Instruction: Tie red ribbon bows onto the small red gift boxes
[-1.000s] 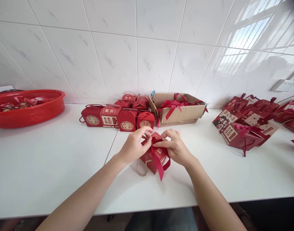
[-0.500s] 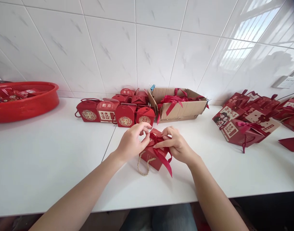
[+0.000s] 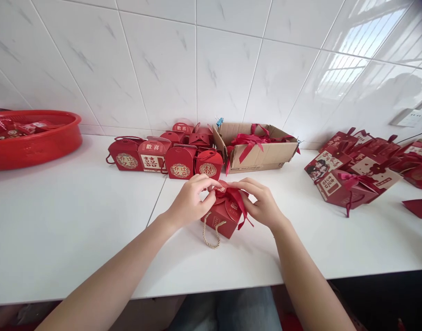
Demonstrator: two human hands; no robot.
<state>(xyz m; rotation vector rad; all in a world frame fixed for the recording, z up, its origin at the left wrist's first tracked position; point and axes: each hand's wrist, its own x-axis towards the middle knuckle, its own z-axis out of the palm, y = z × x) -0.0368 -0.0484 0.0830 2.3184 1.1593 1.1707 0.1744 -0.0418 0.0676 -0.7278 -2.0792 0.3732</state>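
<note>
A small red gift box (image 3: 222, 217) stands on the white table in front of me, with a gold rope handle (image 3: 212, 236) hanging off its near left side. A dark red ribbon (image 3: 237, 198) crosses its top, one end trailing down the right side. My left hand (image 3: 196, 198) is at the box's upper left, its thumb and fingers closed on the ribbon there. My right hand (image 3: 261, 202) curls over the upper right, pinching the ribbon between thumb and fingers. The fingertips partly cover the flaps and the ribbon's middle.
Behind sit several red gift boxes (image 3: 181, 162) and a cardboard box (image 3: 262, 158) of ribbons. On the left stands a red plastic basin (image 3: 48, 142) holding small wrapped items. More red boxes, one a ribbon-tied box (image 3: 349, 188), crowd the right. White tiles back the table.
My right hand has shifted up and right, drawing the ribbon with it. The ribbon tail that hung over the box front now lies to the right. My left hand stays nearly in place.
</note>
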